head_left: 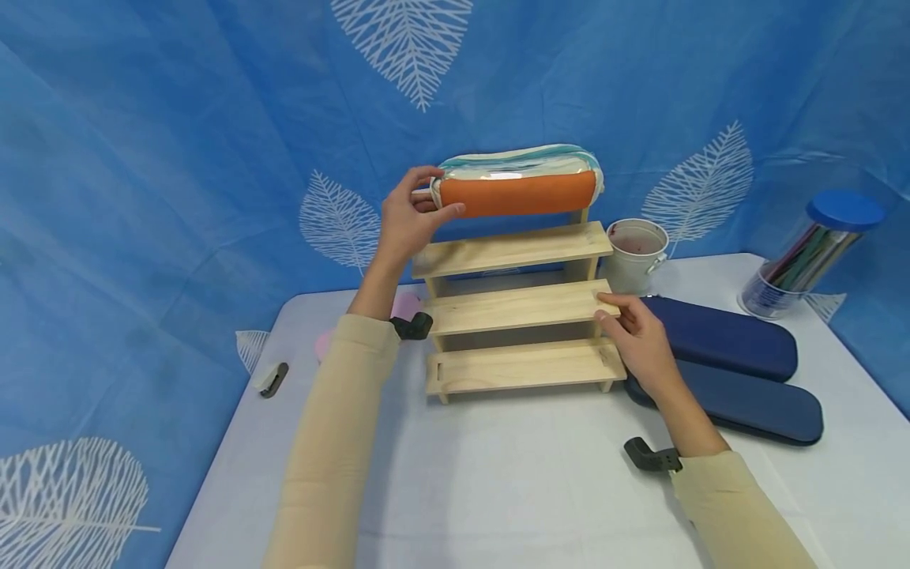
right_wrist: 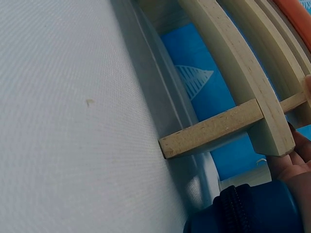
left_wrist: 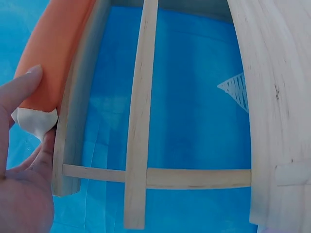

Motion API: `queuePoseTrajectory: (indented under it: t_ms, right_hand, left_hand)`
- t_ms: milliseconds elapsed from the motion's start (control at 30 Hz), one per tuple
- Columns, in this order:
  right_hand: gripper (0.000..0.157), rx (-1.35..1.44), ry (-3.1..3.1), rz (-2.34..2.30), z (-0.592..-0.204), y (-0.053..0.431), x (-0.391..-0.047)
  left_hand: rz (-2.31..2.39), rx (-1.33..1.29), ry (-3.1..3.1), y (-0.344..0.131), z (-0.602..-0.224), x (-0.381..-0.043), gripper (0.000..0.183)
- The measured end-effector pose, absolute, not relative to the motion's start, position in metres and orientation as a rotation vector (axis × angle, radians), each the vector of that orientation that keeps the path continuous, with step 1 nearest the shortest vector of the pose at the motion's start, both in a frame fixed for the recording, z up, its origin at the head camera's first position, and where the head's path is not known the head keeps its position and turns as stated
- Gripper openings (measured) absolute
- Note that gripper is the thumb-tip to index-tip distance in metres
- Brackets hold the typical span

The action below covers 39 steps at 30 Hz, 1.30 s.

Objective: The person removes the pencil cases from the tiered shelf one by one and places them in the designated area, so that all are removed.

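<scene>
On the top tier of a wooden stepped rack [head_left: 519, 307] lies a pencil case [head_left: 522, 194] with an orange front and a clear, teal-striped top. My left hand [head_left: 408, 220] grips the case's left end. In the left wrist view, the thumb presses the orange side of the pencil case [left_wrist: 54, 63] and the other fingers reach round its white end. Lower down, my right hand [head_left: 643, 344] pinches the right end of the rack's second board from the bottom. The right wrist view catches only part of that hand [right_wrist: 297, 170] beside the board ends.
Right of the rack stand a white metal bucket [head_left: 633, 273] and a tilted clear jar [head_left: 803, 257] with a blue lid. Two navy zip cases [head_left: 732, 338] lie near my right hand. A stapler [head_left: 273, 380] and pink items [head_left: 324, 345], partly covered by my sleeve, are at left.
</scene>
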State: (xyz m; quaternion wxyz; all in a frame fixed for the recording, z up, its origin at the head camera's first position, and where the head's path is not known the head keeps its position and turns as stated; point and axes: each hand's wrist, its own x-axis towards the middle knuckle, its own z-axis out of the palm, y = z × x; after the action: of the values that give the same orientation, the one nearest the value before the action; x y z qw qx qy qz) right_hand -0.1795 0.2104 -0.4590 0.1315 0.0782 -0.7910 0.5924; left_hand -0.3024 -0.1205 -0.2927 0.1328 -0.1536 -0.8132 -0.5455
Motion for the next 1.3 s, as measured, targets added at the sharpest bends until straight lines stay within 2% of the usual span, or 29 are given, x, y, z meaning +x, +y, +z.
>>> queuePoseTrajectory:
  t_ms: [367, 767, 1300]
  right_hand:
    - [0.039, 0.236, -2.291, 1.731, -0.459, 0.210, -0.179]
    - [0.038, 0.232, -2.278, 1.742, -0.458, 0.210, -0.181]
    - [0.038, 0.229, -2.314, 1.733, -0.424, 0.198, -0.160]
  left_hand:
    - [-1.757, -0.454, -2.246, -0.126, -0.295, -0.294, 0.051]
    - [-1.887, -0.449, -2.140, -0.127, -0.281, -0.265, 0.045]
    - [-1.881, -0.458, -2.073, -0.137, -0.292, -0.255, 0.042]
